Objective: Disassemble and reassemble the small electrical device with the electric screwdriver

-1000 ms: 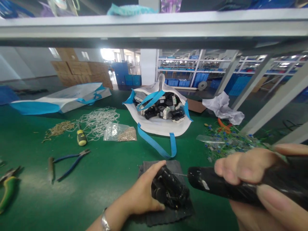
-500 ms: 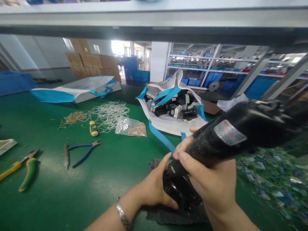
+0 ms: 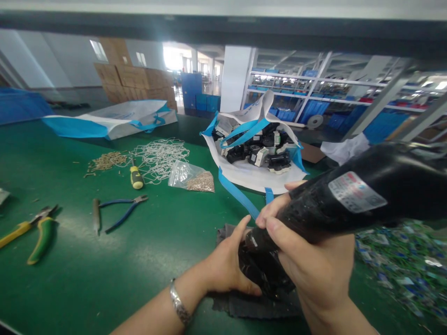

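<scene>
My right hand (image 3: pixel 314 265) is wrapped round a thick black cylindrical body with a silver label (image 3: pixel 356 190), tilted up to the right. The hand's thumb and fingertips close round its lower left end. Against that end is a glossy black part (image 3: pixel 261 272), with my left hand (image 3: pixel 226 265) curved round its left side, thumb and fingers gripping it. Whether the two black pieces are joined, I cannot tell. Beneath them a dark grey cloth (image 3: pixel 240 307) lies on the green table (image 3: pixel 139 260). Beyond my hands stands an open white and blue bag (image 3: pixel 240 174) holding several black and white parts.
On the left lie yellow-green pliers (image 3: pixel 45 232), blue-handled cutters (image 3: pixel 129 211), a yellow screwdriver (image 3: pixel 136 177) and a thin grey tool (image 3: pixel 96 216). Farther back are a bag of small pieces (image 3: pixel 200 181), white cords (image 3: pixel 160 156) and a flat bag (image 3: pixel 115 123). A green-blue pile (image 3: pixel 401 265) lies right.
My view has tipped down slightly, so the background sits higher. The labelled black body has shifted a little to the right with my right hand. Both hands keep their grip.
</scene>
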Demonstrator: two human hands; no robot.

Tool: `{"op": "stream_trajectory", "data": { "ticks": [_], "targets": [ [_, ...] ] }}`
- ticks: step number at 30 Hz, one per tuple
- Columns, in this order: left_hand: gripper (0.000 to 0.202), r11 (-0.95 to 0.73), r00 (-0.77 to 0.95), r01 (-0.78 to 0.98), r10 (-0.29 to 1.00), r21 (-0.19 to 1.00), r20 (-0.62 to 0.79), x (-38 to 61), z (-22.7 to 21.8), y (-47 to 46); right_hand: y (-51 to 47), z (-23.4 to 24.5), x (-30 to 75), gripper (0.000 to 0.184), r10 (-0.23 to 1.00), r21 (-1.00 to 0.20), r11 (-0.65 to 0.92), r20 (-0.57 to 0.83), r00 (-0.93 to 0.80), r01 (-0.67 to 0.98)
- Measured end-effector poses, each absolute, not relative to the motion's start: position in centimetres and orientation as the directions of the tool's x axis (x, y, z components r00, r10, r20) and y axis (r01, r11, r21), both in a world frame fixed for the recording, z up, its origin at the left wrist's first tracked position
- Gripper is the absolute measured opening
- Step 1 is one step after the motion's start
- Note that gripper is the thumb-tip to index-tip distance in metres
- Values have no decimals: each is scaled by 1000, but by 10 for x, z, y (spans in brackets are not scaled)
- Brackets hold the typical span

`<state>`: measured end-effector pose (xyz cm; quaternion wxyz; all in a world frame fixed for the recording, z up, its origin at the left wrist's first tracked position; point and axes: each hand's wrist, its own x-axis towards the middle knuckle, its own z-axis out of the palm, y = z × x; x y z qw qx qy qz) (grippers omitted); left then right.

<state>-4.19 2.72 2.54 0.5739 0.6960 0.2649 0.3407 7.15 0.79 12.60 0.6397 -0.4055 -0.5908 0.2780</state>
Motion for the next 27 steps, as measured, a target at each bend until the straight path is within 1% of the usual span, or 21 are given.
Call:
{"op": "stream_trajectory", "data": {
  "ticks": [3, 5, 7, 11, 16, 19, 21, 25, 27],
  "targets": [
    [121, -240, 612, -4, 767, 971, 192, -43, 22, 28, 7, 124, 72, 14, 844, -847, 526, 531, 72, 84],
    [122, -251, 599, 22, 778, 968, 189, -43, 20, 28, 8, 122, 71, 14, 851, -851, 518, 523, 47, 91],
    [120, -250, 598, 6, 777, 968, 197, -42, 20, 28, 9, 120, 68, 12, 855, -854, 506, 515, 63, 121],
    [111, -247, 616, -85, 748, 965, 246, -42, 23, 29, 11, 119, 62, 10, 852, -858, 488, 508, 128, 162],
    [114, -262, 578, -7, 787, 965, 218, -43, 22, 29, 14, 123, 62, 15, 847, -865, 479, 500, 179, 148],
    [110, -266, 580, -2, 785, 964, 218, -44, 20, 28, 15, 124, 64, 24, 841, -860, 491, 510, 180, 140],
    [109, -267, 581, -13, 783, 964, 224, -43, 21, 28, 15, 124, 64, 26, 836, -854, 503, 520, 176, 134],
    [111, -266, 581, -26, 781, 964, 231, -43, 23, 28, 13, 122, 66, 16, 835, -845, 523, 534, 129, 114],
    [111, -261, 586, -24, 779, 965, 225, -42, 24, 28, 13, 121, 68, 15, 832, -838, 532, 544, 113, 120]
  ]
}}
